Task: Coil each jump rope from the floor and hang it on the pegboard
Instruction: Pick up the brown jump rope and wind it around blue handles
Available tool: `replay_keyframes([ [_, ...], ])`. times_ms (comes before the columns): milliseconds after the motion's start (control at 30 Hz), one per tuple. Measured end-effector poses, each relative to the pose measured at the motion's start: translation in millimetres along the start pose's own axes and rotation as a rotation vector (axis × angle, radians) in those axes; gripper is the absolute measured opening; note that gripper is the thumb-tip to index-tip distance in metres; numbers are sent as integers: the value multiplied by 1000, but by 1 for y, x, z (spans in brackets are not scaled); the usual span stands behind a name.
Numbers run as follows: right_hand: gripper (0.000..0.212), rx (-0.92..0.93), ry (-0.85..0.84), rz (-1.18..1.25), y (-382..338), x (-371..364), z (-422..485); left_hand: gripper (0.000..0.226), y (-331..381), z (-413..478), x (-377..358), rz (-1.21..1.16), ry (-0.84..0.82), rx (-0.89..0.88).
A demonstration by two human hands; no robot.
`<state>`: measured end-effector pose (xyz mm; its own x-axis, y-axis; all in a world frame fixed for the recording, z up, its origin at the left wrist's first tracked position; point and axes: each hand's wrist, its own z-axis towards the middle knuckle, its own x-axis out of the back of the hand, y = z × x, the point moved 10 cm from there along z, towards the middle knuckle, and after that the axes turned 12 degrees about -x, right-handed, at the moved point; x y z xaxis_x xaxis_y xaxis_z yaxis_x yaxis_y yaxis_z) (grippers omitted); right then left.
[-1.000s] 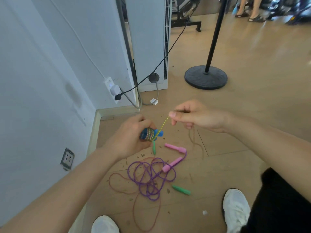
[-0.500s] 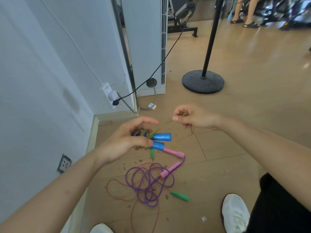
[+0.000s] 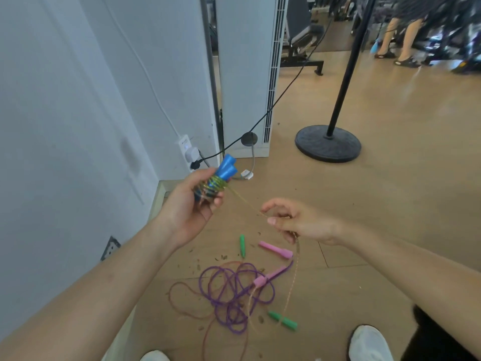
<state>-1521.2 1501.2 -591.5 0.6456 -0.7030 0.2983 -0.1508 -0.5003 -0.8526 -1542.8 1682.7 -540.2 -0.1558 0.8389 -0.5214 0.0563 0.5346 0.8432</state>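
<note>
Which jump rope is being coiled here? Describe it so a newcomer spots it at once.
By the white wall on the left, before its wall socket, the left hand holds up a bundle. That is the blue-handled rope, yellowish cord wound round both handles and running to the right hand. The purple rope and green handles lie loose on the floor.

Left hand [image 3: 191, 204] higher, blue handles [image 3: 227, 166] now tilted upward; right hand [image 3: 299, 222] lower, yellow rope [image 3: 243, 200] slanting down to it

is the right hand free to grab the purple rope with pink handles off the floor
Probably not yet: the right hand pinches the yellow-green cord running to the blue handles; the purple rope lies unblocked.
</note>
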Motion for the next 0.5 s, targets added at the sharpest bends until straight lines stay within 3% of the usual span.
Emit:
replay_keyframes([
  [133, 22, 51, 66, -44, -4, -4, 0, 36, 2, 4, 9, -6, 97, -7],
  [333, 11, 91, 8, -103, -9, -22, 0, 22, 10, 5, 12, 50, 124, -55],
  [500, 20, 77, -96, -31, -20, -36, -13, 23, 22, 14, 28, 479, 110, -214],
])
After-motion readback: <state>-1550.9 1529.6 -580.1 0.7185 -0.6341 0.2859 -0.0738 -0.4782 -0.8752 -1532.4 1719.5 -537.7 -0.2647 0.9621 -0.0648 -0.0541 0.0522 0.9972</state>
